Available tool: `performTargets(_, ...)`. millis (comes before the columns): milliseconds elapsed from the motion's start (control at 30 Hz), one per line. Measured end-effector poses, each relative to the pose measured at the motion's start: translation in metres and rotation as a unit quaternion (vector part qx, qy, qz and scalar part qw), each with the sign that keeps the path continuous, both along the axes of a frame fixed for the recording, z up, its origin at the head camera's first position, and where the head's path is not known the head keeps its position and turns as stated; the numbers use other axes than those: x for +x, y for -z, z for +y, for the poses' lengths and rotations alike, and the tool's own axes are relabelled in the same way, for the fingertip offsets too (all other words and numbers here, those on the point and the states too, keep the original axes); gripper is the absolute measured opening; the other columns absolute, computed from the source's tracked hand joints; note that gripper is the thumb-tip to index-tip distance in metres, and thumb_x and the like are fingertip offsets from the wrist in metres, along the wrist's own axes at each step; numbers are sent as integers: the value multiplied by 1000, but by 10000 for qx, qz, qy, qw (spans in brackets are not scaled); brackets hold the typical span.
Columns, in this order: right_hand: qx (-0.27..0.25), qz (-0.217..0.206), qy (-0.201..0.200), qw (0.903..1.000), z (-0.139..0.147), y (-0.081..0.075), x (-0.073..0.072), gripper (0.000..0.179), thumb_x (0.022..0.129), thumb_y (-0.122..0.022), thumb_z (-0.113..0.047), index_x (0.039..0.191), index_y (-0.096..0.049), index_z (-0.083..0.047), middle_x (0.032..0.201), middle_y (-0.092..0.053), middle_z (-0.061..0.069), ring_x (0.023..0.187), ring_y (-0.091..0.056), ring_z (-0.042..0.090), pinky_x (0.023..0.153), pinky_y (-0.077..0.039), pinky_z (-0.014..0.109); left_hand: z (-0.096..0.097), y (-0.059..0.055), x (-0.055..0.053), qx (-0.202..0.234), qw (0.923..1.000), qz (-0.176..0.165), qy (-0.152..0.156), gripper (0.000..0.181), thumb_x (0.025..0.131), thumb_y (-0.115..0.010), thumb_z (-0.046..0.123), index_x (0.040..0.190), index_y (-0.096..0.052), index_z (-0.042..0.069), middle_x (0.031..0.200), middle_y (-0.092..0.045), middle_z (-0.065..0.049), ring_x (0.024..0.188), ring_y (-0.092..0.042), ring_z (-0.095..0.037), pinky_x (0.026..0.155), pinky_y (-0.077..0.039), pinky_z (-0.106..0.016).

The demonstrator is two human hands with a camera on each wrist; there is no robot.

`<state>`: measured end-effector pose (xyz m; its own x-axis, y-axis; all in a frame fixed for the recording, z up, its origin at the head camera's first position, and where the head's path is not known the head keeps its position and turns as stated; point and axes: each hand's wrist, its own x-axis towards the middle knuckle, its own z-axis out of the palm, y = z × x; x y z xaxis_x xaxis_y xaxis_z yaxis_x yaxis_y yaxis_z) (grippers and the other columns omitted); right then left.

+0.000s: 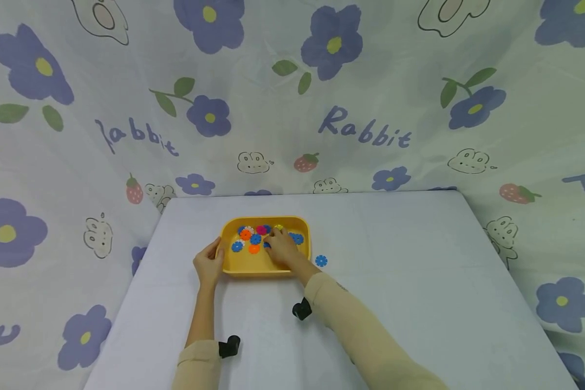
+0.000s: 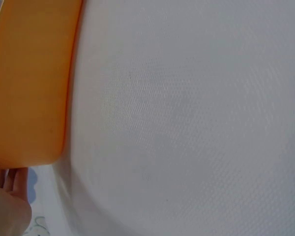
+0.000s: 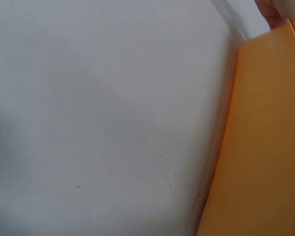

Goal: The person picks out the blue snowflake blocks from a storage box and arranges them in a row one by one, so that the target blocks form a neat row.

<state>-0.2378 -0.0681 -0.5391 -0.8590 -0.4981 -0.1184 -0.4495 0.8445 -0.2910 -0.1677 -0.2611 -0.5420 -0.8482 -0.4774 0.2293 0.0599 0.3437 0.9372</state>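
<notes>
A yellow tray (image 1: 253,273) sits on the white table, holding several small notched plastic discs in blue, orange, pink, yellow and white. My left hand (image 1: 209,264) grips the tray's left rim, its thumb by the near side of the edge; in the left wrist view that hand (image 2: 10,206) shows at the tray's end wall (image 2: 32,88). My right hand (image 1: 281,248) reaches over the front right rim into the tray. Its fingertips are down among the discs by a blue disc (image 1: 267,245); whether they pinch it is hidden. An orange disc (image 1: 254,249) lies left of them.
Outside the tray, a single blue disc (image 1: 321,261) lies on the table (image 1: 419,303) close to the right wall, beside my right forearm. Black wrist cameras (image 1: 230,346) stick out from both sleeves. A flower-printed cloth (image 1: 283,124) hangs behind and around the table.
</notes>
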Motion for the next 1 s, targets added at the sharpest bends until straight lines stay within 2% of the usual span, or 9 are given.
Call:
performTargets(133, -132, -42, -111, 9998, 1, -2, 2, 29, 95, -55, -27, 121, -65, -18, 128, -51, 5, 114, -42, 23, 96, -46, 32, 0, -3, 2, -12, 10000, 50, 24, 30, 82, -57, -13, 112, -62, -12, 112, -60, -29, 106, -58, -41, 74, -45, -4)
performTargets(333, -638, -478, 60, 9968, 2, -1, 0, 31, 93, -60, -20, 122, -64, -11, 124, -55, 8, 120, -45, 26, 106, -38, 36, 11, -30, 14, -169, 9998, 79, 95, 30, 81, -56, -15, 110, -60, -18, 110, -58, -35, 105, -55, -46, 79, -50, -13)
performTargets(433, -1033, -704, 243, 9919, 4, -1, -2, 33, 89, -65, -15, 120, -64, -6, 120, -60, 8, 118, -49, 26, 106, -38, 35, 14, -34, 15, -239, 9996, 121, 90, 30, 80, -56, -16, 109, -60, -18, 109, -58, -35, 105, -55, -45, 79, -49, -13)
performTargets(533, -1222, -710, 358, 9893, 6, -1, -3, 31, 87, -68, -14, 116, -66, -4, 116, -63, 9, 113, -53, 24, 104, -40, 35, 8, -24, 11, -146, 9997, 191, 99, 29, 80, -56, -16, 109, -61, -17, 109, -59, -34, 105, -56, -45, 77, -48, -9)
performTargets(700, -603, -198, 155, 9979, 9, 1, 0, 27, 92, -60, -17, 117, -66, -11, 120, -57, 9, 110, -48, 25, 98, -43, 34, -1, -4, 3, -75, 9999, 109, 24, 30, 82, -58, -13, 111, -62, -13, 112, -59, -31, 107, -57, -42, 76, -46, -5)
performTargets(833, -287, 256, -120, 9992, 8, 2, 3, 30, 95, -53, -18, 123, -63, -18, 128, -52, 7, 114, -43, 26, 97, -43, 37, 0, -1, 2, -79, 9999, 95, -25, 30, 82, -58, -13, 112, -62, -12, 112, -60, -29, 106, -58, -40, 75, -46, -5)
performTargets(1000, -62, 361, -265, 9990, 8, 5, 5, 32, 98, -49, -24, 128, -60, -24, 128, -51, 2, 113, -41, 23, 95, -41, 37, 1, 1, 1, -59, 9999, 133, -1, 30, 82, -58, -13, 112, -62, -11, 112, -61, -28, 106, -58, -41, 77, -48, -8)
